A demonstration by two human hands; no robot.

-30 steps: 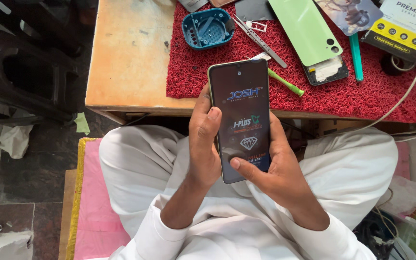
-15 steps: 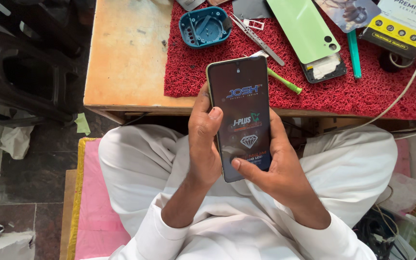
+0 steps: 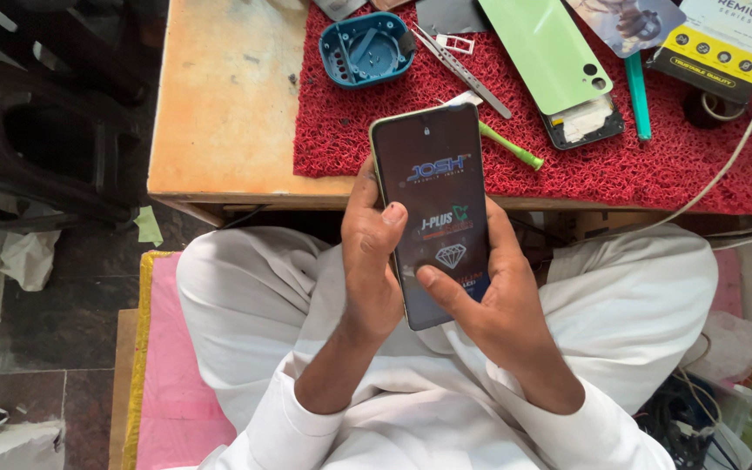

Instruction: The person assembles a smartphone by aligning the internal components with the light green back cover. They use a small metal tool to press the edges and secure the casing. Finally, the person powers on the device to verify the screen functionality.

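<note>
Phone: a dark-screened smartphone [image 3: 433,222] held upright over the lap, just near of the table edge [image 3: 245,187], screen lit with logos.
Left hand: the left hand [image 3: 372,261] wraps the phone's left edge, thumb resting on the glass.
Right hand: the right hand [image 3: 493,296] cradles the lower right corner, thumb on the lower screen.
Handling: best kept steady with both palms, thumbs pressing lightly.
Far side: red mat [image 3: 654,165], green back cover [image 3: 550,57], tweezers [image 3: 463,70], blue tray [image 3: 367,48].
</note>
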